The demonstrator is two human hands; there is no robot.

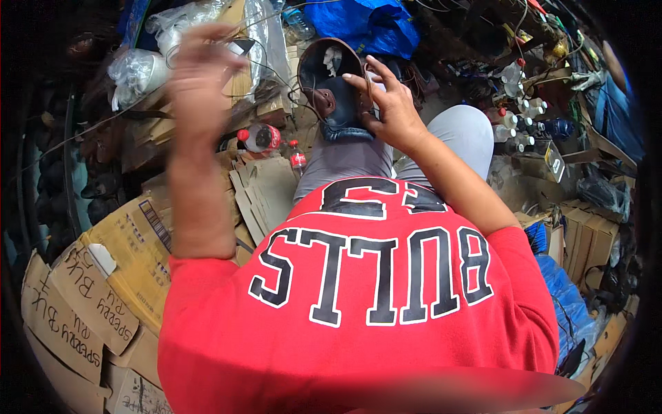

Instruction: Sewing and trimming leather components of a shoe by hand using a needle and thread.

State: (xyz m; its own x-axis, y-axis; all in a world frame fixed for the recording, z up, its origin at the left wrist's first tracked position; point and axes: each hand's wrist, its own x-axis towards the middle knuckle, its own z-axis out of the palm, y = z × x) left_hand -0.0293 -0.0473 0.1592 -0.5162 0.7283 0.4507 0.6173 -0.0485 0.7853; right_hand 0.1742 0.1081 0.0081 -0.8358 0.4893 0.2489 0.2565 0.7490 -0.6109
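Observation:
A dark leather piece (343,103) with a brown rim and a black inside rests on my lap, between my grey-clad knees. It looks like a shoe or boot upper, but I cannot tell its exact kind. My right hand (396,107) lies at its right edge, the fingers over the rim and the thumb lower down. Raised at the left, my left hand (207,65) is smeared by motion, apart from the leather. A thin dark cord runs between the left hand's area and the leather piece. Whatever the left fingers hold is not clear.
Flattened cardboard (124,255) covers the lower left. Two red-capped bottles, one a larger clear bottle (261,137), lie left of my knee. A blue tarp (365,24) is beyond the leather. Several small bottles (517,124) stand to the right, near stacked cardboard (586,238).

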